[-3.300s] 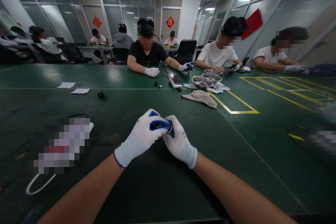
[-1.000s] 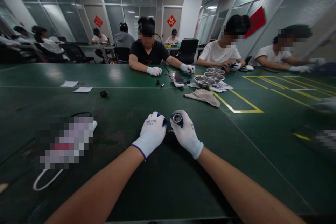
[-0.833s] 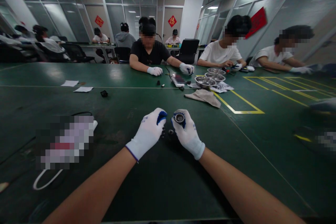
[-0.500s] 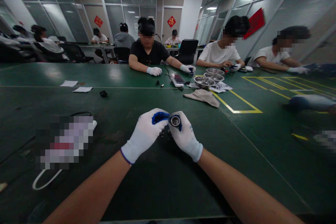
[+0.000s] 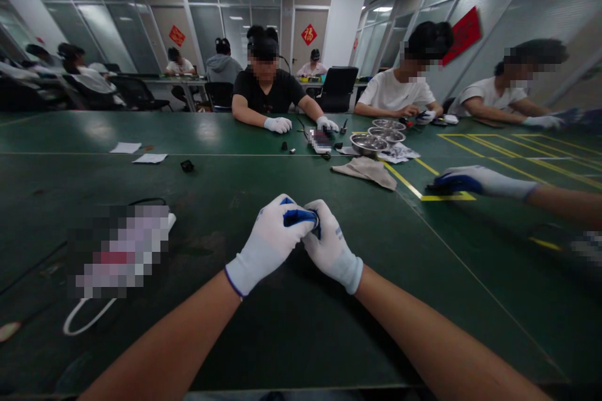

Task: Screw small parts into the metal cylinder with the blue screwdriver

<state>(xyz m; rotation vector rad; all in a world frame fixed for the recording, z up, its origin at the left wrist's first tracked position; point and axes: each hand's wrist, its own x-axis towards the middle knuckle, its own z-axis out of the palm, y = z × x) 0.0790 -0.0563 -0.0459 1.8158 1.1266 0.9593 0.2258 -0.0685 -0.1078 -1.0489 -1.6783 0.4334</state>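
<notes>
My right hand (image 5: 333, 244), in a white glove with a blue palm, is closed around a small round metal-rimmed part (image 5: 316, 221). Only a sliver of its rim shows between the gloves. My left hand (image 5: 275, 235), gloved the same way, is closed with fingertips pressed together over the opening of that part. Whatever those fingertips may pinch is hidden. Both hands meet above the green table (image 5: 301, 326).
A blurred-out flat object with a white loop (image 5: 89, 326) lies at left. A beige cloth (image 5: 365, 172) and steel bowls (image 5: 369, 144) are ahead. From the right reaches another person's gloved hand (image 5: 484, 182) over yellow tape lines. A co-worker (image 5: 266, 97) sits opposite.
My left fingers have moved right onto the round part, covering its opening. Small dark bits under my hands no longer show. The other person's hand at right has reached further left.
</notes>
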